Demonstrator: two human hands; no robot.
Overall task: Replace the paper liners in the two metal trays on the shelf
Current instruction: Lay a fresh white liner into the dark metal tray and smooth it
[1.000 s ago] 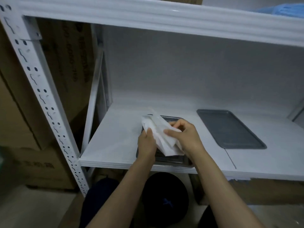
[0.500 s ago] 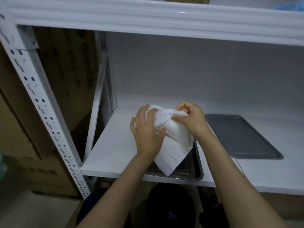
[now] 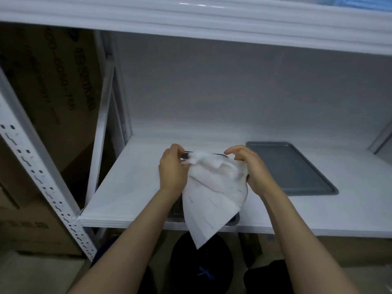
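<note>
Left hand [image 3: 171,174] and right hand [image 3: 253,171] each grip the crumpled paper liner [image 3: 212,194] — over what seems a metal tray [image 3: 233,222].

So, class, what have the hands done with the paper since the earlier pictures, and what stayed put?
The left hand and right hand have drawn apart, opening out the paper liner; its lower corner now hangs below the shelf edge. Both still hold its top. The shiny tray beneath and the grey tray have not moved.
</note>
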